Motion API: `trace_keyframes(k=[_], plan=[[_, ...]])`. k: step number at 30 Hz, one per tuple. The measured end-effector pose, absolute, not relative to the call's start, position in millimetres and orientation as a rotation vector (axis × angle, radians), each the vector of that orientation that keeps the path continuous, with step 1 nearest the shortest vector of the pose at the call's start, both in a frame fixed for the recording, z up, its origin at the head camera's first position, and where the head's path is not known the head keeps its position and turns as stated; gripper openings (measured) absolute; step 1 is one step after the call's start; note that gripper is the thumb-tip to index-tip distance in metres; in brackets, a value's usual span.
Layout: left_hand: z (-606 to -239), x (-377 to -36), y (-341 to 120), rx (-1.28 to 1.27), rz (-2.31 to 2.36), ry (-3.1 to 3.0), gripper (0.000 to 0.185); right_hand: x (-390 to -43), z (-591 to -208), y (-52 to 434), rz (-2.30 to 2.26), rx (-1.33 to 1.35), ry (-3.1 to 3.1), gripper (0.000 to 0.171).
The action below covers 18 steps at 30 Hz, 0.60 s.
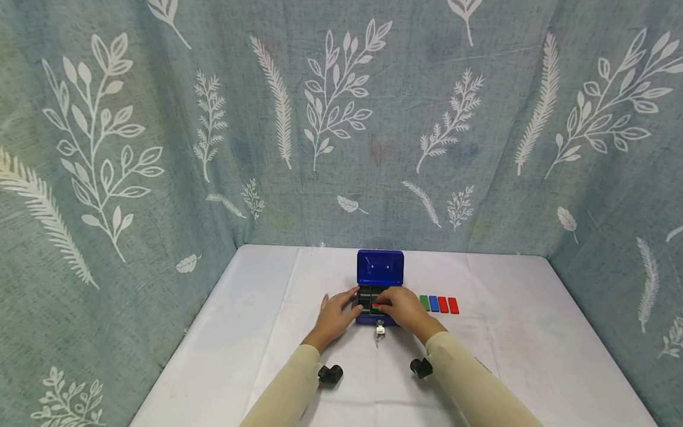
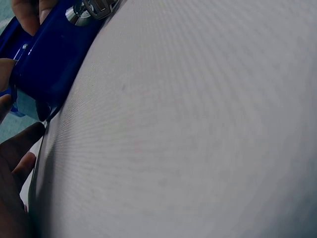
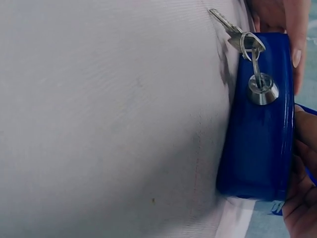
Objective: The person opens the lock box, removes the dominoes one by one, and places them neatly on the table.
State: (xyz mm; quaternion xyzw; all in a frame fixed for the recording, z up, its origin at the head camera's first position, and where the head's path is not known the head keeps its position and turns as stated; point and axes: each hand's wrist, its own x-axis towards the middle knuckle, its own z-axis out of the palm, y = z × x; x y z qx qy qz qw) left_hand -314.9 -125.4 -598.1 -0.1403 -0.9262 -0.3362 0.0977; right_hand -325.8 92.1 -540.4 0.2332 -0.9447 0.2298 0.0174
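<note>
Before a blue-grey leaf-patterned curtain (image 1: 395, 196), on the white surface (image 1: 533, 332), my spread-fingered left hand (image 1: 335, 314) rests against the lid-up blue metal box (image 1: 380, 273) at lower centre frame, apparently steadying it, while my right hand (image 1: 404, 305) pinches a thin red block (image 1: 375, 305) at its black compartmented tray (image 1: 365, 294).

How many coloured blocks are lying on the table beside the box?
4, in a row from left to right: a green block, a blue block, a red block, another red block. The right hand may hide more.
</note>
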Motion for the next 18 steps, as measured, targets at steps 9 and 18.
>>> trace_keyframes(k=[9,18], plan=[[-597.5,-315.3,-125.7,-0.410,-0.985,-2.745,0.055,-323.5,-545.7,94.4,0.527,0.856,-2.838,0.014],[-597.1,-314.2,-125.4,-0.428,-0.993,-2.728,0.054,-322.8,-548.9,97.0,0.641,0.816,-2.818,0.010]])
